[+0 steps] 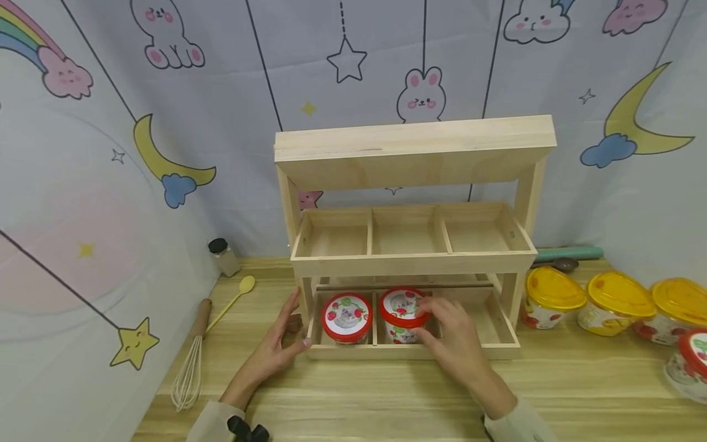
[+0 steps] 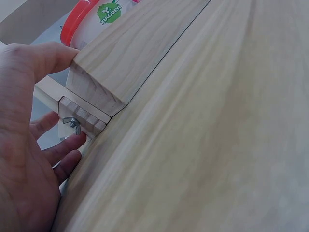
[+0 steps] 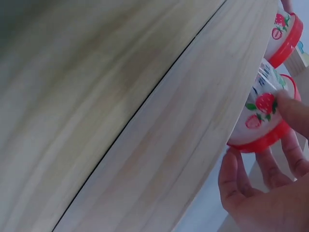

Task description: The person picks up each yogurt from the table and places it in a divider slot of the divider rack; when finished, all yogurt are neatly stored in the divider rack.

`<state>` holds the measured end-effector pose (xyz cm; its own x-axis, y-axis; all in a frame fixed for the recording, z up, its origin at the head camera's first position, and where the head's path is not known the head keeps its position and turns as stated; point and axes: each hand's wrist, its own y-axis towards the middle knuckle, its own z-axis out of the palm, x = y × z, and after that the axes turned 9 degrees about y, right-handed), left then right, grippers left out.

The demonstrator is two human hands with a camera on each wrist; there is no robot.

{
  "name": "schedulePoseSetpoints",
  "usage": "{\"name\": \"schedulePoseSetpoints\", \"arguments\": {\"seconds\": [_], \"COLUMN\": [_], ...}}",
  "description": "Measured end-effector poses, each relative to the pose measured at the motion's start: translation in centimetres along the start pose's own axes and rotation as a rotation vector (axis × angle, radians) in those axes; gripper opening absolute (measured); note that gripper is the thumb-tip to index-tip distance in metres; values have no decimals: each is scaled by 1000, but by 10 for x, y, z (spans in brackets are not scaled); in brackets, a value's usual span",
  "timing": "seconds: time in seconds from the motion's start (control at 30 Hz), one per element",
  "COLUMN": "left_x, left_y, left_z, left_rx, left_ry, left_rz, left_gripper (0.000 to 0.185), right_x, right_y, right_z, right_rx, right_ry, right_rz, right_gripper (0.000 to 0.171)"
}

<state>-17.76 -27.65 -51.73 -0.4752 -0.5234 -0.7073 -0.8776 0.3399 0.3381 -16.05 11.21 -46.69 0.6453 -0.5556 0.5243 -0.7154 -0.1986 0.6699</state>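
Head view: right hand (image 1: pixel 455 344) is curled round the red-lidded tub (image 1: pixel 403 314), gripped at its 3 o'clock side in the middle bay of the rack's (image 1: pixel 414 353) lower tray. Left hand (image 1: pixel 282 344), fingers straight, is pressed on the rack's left corner, at 9 o'clock. A second tub (image 1: pixel 347 317) sits in the left bay.

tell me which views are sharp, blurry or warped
Head view: evenly lit and sharp, but wide-angle bending curves the wooden rack and backdrop edges. Left wrist view: the left hand and rack corner are crisp, the tabletop soft. Right wrist view: smeared throughout, the red-lidded cup and right hand fuzzy, upper left corner dark.
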Motion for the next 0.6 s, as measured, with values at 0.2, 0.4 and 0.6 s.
{"name": "schedulePoseSetpoints", "arguments": {"seconds": [0.2,0.4,0.6], "left_x": [0,-1,-2], "left_y": [0,0,0], "left_z": [0,0,0], "left_rx": [-8,-2,-12], "left_ry": [15,11,18], "left_rz": [1,8,2], "left_gripper": [103,103,102], "right_x": [6,12,14], "right_y": [-9,-12,-13], "right_z": [-2,-5,-5], "right_rx": [39,61,52], "right_ry": [-75,-100,-121], "right_rz": [-21,-42,-67], "right_gripper": [46,42,43]}}
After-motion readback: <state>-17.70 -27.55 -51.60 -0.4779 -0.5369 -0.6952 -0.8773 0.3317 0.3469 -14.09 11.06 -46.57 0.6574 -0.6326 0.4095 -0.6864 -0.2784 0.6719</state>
